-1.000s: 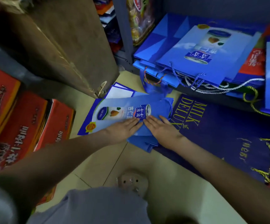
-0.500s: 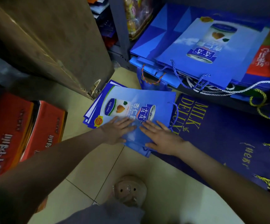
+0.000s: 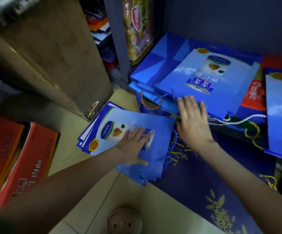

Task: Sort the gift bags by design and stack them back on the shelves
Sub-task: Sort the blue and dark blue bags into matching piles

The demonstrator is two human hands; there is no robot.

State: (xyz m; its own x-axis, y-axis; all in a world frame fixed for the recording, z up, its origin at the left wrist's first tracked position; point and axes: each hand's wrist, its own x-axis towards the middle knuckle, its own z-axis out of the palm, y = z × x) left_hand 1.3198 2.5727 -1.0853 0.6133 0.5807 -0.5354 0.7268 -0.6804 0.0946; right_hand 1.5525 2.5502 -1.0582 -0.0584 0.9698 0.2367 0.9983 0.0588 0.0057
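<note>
At far left I am seeing red cartons [image 3: 27, 157] standing beside a brown cardboard box [image 3: 56, 53]. On the floor [image 3: 145, 200] my left hand [image 3: 135, 146] is lying flat, fingers straight, pressing on the blue gift bags [image 3: 160, 125] piled there and gripping nothing. My right hand [image 3: 193, 119] is hovering open, fingers spread, at the front edge of the shelf stack [image 3: 179, 76] of matching blue bags; blur is hiding whether it is touching them. A navy bag [image 3: 196, 191] is lying beneath its forearm.
</note>
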